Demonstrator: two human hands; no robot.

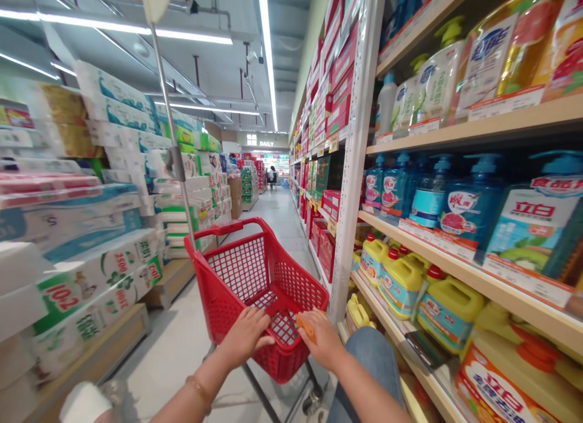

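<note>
A red plastic shopping cart basket (228, 259) with grid walls stands in the aisle, and nothing shows inside it. My left hand (248, 333) lies palm down on the basket's near rim, its fingers bent over the edge and the thumb apart. My right hand (319, 333) is at the near right corner of the rim, its fingers wrapped round an orange object (306, 328), which is mostly hidden and too small to name. A bracelet (199, 391) is on my left wrist.
Shelves (478, 121) of detergent bottles and yellow jugs (449, 311) line the right side. Stacked paper packs (104, 283) stand on low platforms at left. A metal pole (170, 125) rises beside the cart. The aisle floor (273, 207) runs ahead to a distant person (272, 175).
</note>
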